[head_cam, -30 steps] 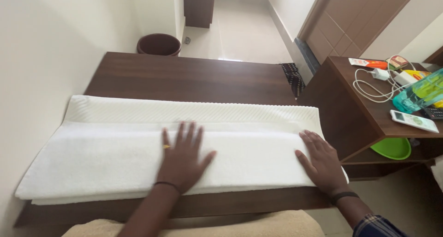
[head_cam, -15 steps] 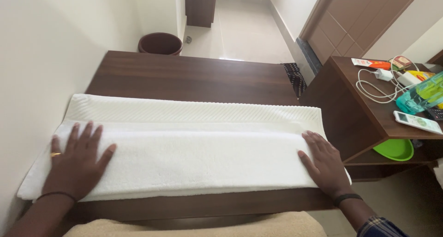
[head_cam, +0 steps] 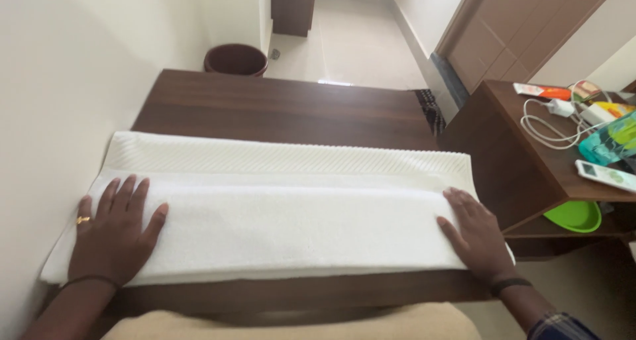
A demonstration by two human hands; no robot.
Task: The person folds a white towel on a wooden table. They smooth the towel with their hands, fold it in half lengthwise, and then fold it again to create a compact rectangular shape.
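A long dark brown wooden counter runs left to right against the pale wall. A folded white terry towel lies along its near edge. The left hand rests flat and open, fingers spread, on the towel's left end; the right hand lies flat and open on the right end. A round brown bin stands beyond the far-left corner.

Towel lies on table; bin behind it.
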